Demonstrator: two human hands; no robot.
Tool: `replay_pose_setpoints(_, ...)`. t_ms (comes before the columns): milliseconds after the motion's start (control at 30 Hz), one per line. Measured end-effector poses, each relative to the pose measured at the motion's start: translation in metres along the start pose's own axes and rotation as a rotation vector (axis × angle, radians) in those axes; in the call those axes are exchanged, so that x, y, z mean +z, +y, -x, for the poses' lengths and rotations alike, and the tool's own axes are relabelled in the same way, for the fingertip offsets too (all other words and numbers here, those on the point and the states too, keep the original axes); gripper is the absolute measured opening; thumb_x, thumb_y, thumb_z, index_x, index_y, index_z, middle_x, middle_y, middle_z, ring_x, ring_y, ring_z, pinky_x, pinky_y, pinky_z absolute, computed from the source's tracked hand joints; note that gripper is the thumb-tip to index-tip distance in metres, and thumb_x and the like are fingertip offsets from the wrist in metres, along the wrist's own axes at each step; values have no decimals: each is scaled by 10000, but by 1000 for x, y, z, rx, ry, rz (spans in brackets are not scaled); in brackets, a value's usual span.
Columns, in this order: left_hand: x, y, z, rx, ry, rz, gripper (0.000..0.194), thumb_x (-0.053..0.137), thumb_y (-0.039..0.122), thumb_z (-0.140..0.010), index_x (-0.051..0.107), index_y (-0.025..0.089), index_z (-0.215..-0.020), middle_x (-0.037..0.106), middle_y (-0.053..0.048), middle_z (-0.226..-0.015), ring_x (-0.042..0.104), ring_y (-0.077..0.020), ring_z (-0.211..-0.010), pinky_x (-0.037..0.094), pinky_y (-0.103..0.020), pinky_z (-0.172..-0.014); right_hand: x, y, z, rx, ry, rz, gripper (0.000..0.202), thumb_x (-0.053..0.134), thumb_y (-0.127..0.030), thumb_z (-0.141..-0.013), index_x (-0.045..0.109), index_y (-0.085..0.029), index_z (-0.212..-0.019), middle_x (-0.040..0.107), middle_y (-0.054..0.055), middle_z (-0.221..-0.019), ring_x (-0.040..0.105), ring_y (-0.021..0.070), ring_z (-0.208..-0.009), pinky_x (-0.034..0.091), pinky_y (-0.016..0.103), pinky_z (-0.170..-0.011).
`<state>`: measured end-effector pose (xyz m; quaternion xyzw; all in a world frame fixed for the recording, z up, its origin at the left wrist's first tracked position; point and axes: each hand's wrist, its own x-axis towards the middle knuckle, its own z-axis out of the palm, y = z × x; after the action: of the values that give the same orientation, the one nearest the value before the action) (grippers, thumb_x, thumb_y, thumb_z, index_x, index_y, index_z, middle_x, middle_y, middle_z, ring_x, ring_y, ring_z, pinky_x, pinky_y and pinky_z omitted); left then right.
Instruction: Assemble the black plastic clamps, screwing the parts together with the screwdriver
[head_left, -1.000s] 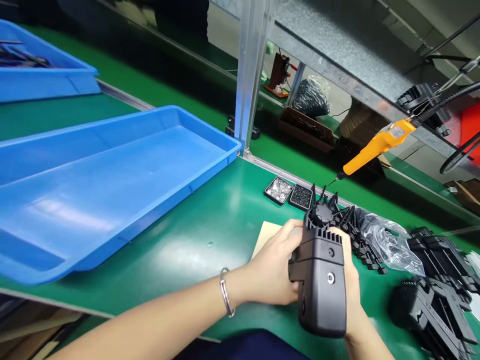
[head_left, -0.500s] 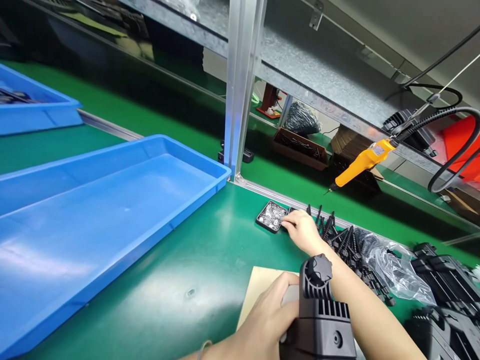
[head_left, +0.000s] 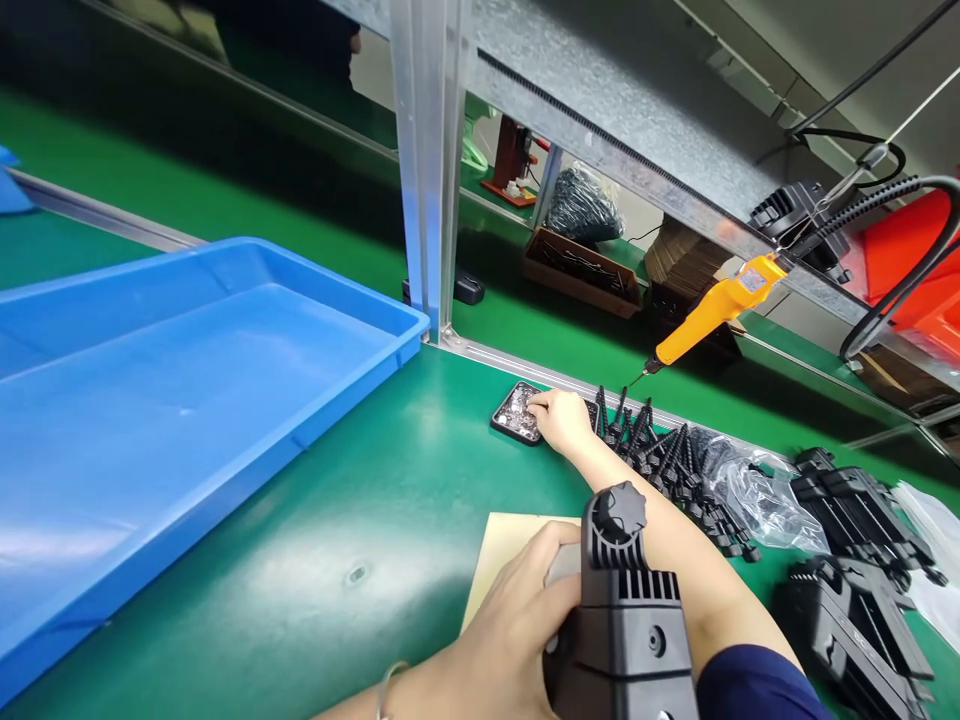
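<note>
My left hand (head_left: 517, 625) is wrapped round a black plastic housing (head_left: 626, 640) with ribs, a screw hole and a lobed knob (head_left: 619, 512) on top. A pale yellow board or sheet (head_left: 495, 545) lies beneath that hand. Farther off, my right hand (head_left: 561, 418) reaches into a small black dish (head_left: 517, 425) full of tiny shiny metal parts. Its fingers are pinched together at the parts; whether a piece is between them is too small to see. A second dark dish (head_left: 592, 412) is partly hidden behind my right hand.
A large blue tray (head_left: 322, 440) takes up the left. Black screw-like parts (head_left: 667, 455), a clear plastic bag (head_left: 757, 500) and black housings (head_left: 847, 610) lie along the right. An orange electric screwdriver (head_left: 712, 315) hangs above, near a metal post (head_left: 427, 180).
My right hand has shifted from the near edge between the dishes to over the metal parts in the left one. The left hand keeps its hold. The view has turned slightly right.
</note>
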<state>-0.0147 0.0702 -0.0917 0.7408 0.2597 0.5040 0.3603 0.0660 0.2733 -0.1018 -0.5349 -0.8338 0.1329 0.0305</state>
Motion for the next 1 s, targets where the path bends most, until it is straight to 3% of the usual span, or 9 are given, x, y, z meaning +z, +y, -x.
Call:
replay_pose_setpoints(133,-2,10,-5,-15,-19,14,633,706,97,-714,487,258,-1286,484,-110,-1169,526,-282,-1084,539,-429,-908,2,1,-5,39,22,-70,250,586,-369,-1033,649,-147,-1130,660,76,-1106,656,196,-978,553,405,-922)
replay_pose_setpoints(433,-3,14,-8,-54,-48,-12,681,743,78,-675,467,272,-1266,439,-76,-1088,482,-273,-1000,525,-468,-877,1,3,5,65,93,-253,209,613,-328,-1020,665,-126,-1024,671,56,-1015,660,191,-948,559,401,-902)
replay_pose_setpoints(600,-4,15,-9,-77,-40,9,622,742,66,-677,502,268,-1215,432,-55,-1046,483,-256,-981,519,-442,-862,-22,2,17,72,158,-408,198,658,-305,-991,676,-122,-918,685,34,-909,671,172,-864,567,366,-856)
replay_pose_setpoints(700,-2,15,-9,-83,-37,17,598,740,67,-679,522,254,-1204,452,-71,-1088,493,-263,-1010,509,-430,-862,-63,0,54,24,250,-536,106,675,-201,-942,675,-121,-873,682,14,-809,666,155,-772,563,299,-762)
replay_pose_setpoints(833,-1,14,-7,-56,-17,13,525,704,66,-681,548,218,-1159,478,-78,-1056,496,-254,-962,506,-396,-794,-126,-3,148,-162,344,-663,176,634,-242,-930,654,-191,-763,635,-18,-705,605,135,-640,509,241,-608)
replay_pose_setpoints(900,-2,14,-8,-49,-13,8,445,663,66,-702,556,203,-1111,490,-86,-1050,499,-258,-968,502,-387,-777,-143,-7,194,-369,379,-634,179,635,-210,-951,644,-216,-772,634,-11,-756,611,140,-709,504,258,-654)
replay_pose_setpoints(1000,-3,14,-8,-39,-14,15,416,614,67,-731,556,207,-1119,500,-94,-1081,507,-263,-999,504,-394,-789,-145,-15,233,-561,337,-475,132,589,-105,-974,644,-212,-919,628,31,-853,605,150,-780,505,291,-704)
